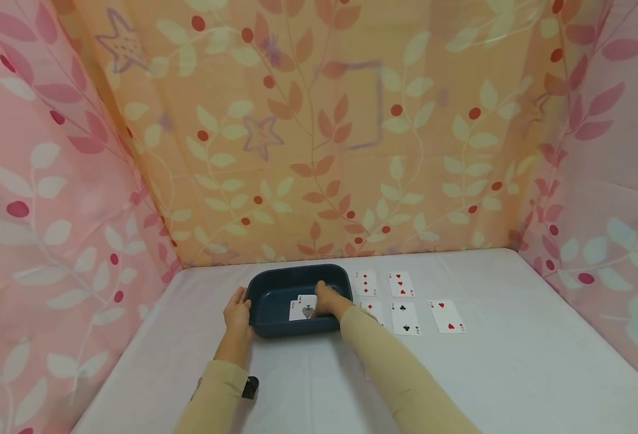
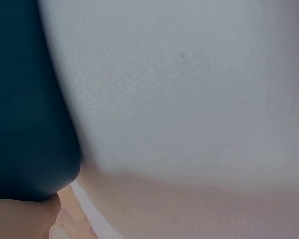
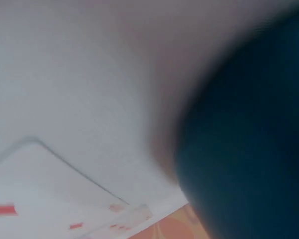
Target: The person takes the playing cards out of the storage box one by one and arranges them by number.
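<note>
Presently, the step in hand appears to be handling two cards inside the tray. They overlap on its floor, towards the near wall, one showing a large spade. The tray stands left of centre on the far part of the table. To its right, the three of diamonds and the three of hearts form a far row; nearer lie a diamond card, partly covered by the right sleeve, the two of clubs and the two of hearts.

Brace the tray with the left hand and put no sideways load on the opposite wall. Work flat cards by an edge, not by the face; on a smooth floor they will probably slide before they lift. Check sleeve clearance: a low forearm could drag the diamond card.

Pose: the left hand holds the tray's left end at the rim, forearm extending from the near side. The right hand reaches over the right wall, angled left and downward, beside the two cards. Its fingertips are hidden; whether they pinch a card cannot be told from here.
</note>
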Demonstrator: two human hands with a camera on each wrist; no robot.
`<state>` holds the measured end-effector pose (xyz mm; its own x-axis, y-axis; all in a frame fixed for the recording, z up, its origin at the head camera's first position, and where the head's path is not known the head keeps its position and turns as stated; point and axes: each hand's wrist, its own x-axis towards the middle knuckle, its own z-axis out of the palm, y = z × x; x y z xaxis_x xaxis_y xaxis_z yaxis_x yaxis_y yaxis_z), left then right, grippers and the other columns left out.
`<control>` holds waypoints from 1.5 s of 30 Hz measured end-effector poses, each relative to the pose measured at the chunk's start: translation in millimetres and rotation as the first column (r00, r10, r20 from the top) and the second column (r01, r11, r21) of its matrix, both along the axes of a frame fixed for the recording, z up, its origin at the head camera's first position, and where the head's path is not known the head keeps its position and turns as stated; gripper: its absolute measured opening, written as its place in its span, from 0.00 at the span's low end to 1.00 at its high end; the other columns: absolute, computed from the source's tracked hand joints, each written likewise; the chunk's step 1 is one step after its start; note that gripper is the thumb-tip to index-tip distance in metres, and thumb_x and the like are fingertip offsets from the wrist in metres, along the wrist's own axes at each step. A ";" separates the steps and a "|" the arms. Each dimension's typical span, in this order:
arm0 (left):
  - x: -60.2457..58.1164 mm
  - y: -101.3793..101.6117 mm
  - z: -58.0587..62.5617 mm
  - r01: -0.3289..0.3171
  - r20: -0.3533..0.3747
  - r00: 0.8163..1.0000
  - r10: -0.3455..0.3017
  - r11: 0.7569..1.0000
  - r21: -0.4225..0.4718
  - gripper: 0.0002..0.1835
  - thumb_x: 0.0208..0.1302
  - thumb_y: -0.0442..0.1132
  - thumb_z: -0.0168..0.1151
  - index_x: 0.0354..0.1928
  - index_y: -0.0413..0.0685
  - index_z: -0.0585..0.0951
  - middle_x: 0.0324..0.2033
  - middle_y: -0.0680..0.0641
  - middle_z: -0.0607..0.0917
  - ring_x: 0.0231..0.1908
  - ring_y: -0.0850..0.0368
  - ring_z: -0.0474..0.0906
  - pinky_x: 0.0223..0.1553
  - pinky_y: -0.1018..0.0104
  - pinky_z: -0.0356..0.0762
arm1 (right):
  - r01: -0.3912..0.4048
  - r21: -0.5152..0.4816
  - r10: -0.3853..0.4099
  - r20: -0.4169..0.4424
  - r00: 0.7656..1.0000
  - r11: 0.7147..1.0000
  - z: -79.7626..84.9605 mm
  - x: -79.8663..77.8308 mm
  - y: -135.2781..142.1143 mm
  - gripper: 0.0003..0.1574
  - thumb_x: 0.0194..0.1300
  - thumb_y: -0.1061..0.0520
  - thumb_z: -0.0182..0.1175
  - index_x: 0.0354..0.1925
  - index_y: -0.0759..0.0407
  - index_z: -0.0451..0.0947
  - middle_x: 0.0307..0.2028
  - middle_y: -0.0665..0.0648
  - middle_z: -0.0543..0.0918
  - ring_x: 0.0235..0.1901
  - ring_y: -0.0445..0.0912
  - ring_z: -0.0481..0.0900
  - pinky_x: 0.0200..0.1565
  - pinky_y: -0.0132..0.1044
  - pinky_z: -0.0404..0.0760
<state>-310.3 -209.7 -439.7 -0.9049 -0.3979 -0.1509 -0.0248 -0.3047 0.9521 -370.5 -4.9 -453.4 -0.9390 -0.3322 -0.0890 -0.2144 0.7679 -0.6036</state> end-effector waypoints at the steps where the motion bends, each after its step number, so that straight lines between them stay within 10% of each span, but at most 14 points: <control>1: 0.0 0.3 -0.6 0.000 0.000 1.000 0.000 1.000 0.001 0.29 0.73 0.22 0.37 0.74 0.36 0.52 0.73 0.39 0.54 0.72 0.51 0.47 0.71 0.63 0.46 | -0.008 0.009 0.008 -0.011 1.000 1.000 1.4 1.9 0.1 0.38 0.43 0.61 0.79 0.46 0.62 0.65 0.42 0.65 0.79 0.45 0.57 0.77 0.56 0.54 0.72; 5: 0.3 1.6 -2.7 -0.001 -0.002 1.000 0.001 1.000 0.005 0.29 0.72 0.22 0.37 0.74 0.36 0.51 0.73 0.39 0.54 0.72 0.51 0.47 0.71 0.63 0.46 | -0.035 -0.003 0.035 -0.030 0.999 0.999 6.1 6.0 1.0 0.36 0.44 0.61 0.78 0.47 0.60 0.67 0.43 0.63 0.81 0.48 0.57 0.77 0.60 0.70 0.59; 12: -0.3 5.7 -3.5 -0.010 -0.008 1.000 0.010 1.000 0.024 0.29 0.73 0.22 0.36 0.74 0.36 0.51 0.73 0.39 0.54 0.72 0.50 0.47 0.71 0.63 0.47 | -0.057 -0.351 0.055 -0.017 0.998 0.935 9.4 -0.3 8.6 0.32 0.50 0.72 0.72 0.51 0.66 0.69 0.27 0.53 0.70 0.26 0.44 0.68 0.30 0.32 0.71; 23: -2.3 2.5 -2.8 -0.008 -0.008 1.000 0.008 1.000 0.019 0.30 0.72 0.21 0.36 0.74 0.36 0.50 0.73 0.39 0.53 0.72 0.51 0.46 0.71 0.65 0.46 | -0.066 -0.602 0.055 -0.035 0.998 0.796 23.0 1.8 27.5 0.33 0.53 0.71 0.70 0.57 0.70 0.70 0.23 0.53 0.77 0.19 0.42 0.73 0.27 0.34 0.79; 45: -3.9 -0.6 -2.1 -0.020 -0.007 1.000 0.020 0.998 0.053 0.29 0.73 0.22 0.37 0.74 0.36 0.51 0.73 0.40 0.54 0.72 0.52 0.48 0.70 0.65 0.48 | 0.020 -0.581 0.031 0.078 0.996 0.813 44.8 26.5 75.4 0.37 0.58 0.66 0.68 0.63 0.67 0.66 0.28 0.57 0.79 0.25 0.48 0.81 0.37 0.38 0.85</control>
